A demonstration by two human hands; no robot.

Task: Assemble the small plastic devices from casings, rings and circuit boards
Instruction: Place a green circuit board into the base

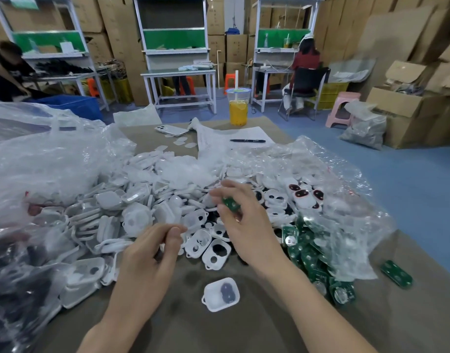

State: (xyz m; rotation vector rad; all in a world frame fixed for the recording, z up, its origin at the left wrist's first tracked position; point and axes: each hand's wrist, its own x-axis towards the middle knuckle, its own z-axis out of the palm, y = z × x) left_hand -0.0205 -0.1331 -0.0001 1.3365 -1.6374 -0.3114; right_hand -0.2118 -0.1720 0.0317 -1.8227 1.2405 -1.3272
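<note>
— Where's the circuit board?
— Pinched in the fingertips of the right hand, above the casing pile.
— And the left hand?
— Curled, thumb against forefinger; I cannot tell if it holds anything. A single casing lies between the wrists.

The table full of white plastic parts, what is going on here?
A person is assembling small devices. The right hand pinches a green circuit board above the pile of white casings. The left hand hovers at the pile's near edge, fingers curled; whether it holds anything is unclear. One casing with a dark part inside lies alone on the table. More boards lie at right.
</note>
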